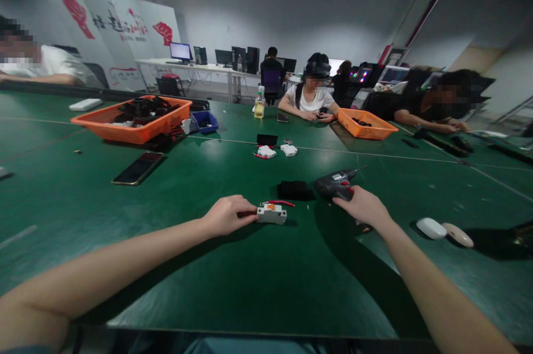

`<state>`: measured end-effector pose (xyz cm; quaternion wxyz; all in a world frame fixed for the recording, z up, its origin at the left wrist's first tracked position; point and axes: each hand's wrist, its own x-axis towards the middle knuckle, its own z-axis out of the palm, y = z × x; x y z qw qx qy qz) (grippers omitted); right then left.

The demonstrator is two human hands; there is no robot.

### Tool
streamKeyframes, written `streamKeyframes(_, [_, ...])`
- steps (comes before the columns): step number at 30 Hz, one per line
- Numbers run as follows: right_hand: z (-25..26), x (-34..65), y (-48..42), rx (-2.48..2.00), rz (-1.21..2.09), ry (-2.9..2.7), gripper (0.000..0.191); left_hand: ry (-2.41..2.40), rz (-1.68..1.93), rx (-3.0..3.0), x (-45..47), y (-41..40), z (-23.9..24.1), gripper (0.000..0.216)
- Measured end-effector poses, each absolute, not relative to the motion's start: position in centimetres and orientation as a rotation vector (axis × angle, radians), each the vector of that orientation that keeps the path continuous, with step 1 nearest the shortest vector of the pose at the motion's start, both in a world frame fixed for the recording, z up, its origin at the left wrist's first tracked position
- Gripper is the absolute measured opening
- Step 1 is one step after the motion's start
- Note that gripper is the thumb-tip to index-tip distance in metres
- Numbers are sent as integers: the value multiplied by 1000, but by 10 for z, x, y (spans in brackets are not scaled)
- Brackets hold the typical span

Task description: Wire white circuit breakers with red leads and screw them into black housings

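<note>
My left hand (pixel 231 214) pinches the left end of a white circuit breaker (pixel 271 215) with an orange switch, which rests on the green table. Just behind the breaker lies a short red wire (pixel 281 202). On the right, my right hand (pixel 365 207) is closed round the handle of a dark cordless drill (pixel 333 182). The drill's thin bit points away to the right. Between the two hands and a little farther back is a black bundle (pixel 295 190), whose kind I cannot make out.
Farther back lie white breakers (pixel 266 151) with wires. A phone (pixel 139 168), an orange basket (pixel 133 131) and a blue bin (pixel 205 121) stand to the left. Right are a white case (pixel 431 228) and another orange basket (pixel 366 131). A bottle (pixel 259 104) stands near a seated person (pixel 310 96).
</note>
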<state>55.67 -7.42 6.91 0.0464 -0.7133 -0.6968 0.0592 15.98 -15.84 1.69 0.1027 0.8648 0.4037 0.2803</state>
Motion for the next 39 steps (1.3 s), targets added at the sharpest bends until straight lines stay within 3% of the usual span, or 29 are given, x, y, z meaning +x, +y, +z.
streamKeyframes(8, [64,555,-73,-2183,249,-2199,56,1162,836,2583,161,-159,20,23])
streamKeyframes(14, [71,528,-104,-1873,-381,-2256,48,1164,856,2571,160,-160,20,24])
streamKeyframes(19, [63,484,-133,-1183,-53,-2481,34,1136,858,2571,160,-160,20,25])
streamKeyframes(24, [45,466,-140,-872,212,-2726,48,1121,855,2567,163,-159,20,24])
streamKeyframes(28, [45,468,-134,-871,227,-2766,46,1130,864,2555,163,-159,20,24])
streamKeyframes(32, [55,477,-128,-903,122,-2761,33,1132,865,2548,163,-159,20,24])
streamKeyframes(39, [60,503,-117,-1381,-147,-2668,33,1135,838,2530,163,-160,21,24])
